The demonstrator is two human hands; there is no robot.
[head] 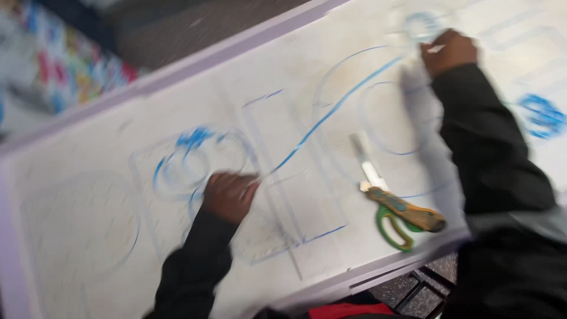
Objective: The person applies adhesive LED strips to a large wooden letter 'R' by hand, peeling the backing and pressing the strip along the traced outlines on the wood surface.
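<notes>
Hands on a white sheet of blue shapes.
Left hand (229, 196) presses fingers curled on the sheet (88, 177); right hand (449, 52), at 1 o'clock, seemingly pinches a marker; scissors (397, 208) lie between.

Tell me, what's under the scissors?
The scissors lie on the white board with faint blue drawn curves. Whatever lines run right beneath the blades and handles are covered.

white board (106, 195), blue lines (331, 115), green-orange scissors (401, 215)

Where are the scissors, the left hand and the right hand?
scissors (394, 208), head view, on the pivot.
left hand (229, 196), head view, back of hand.
right hand (450, 52), head view, back of hand.
</notes>
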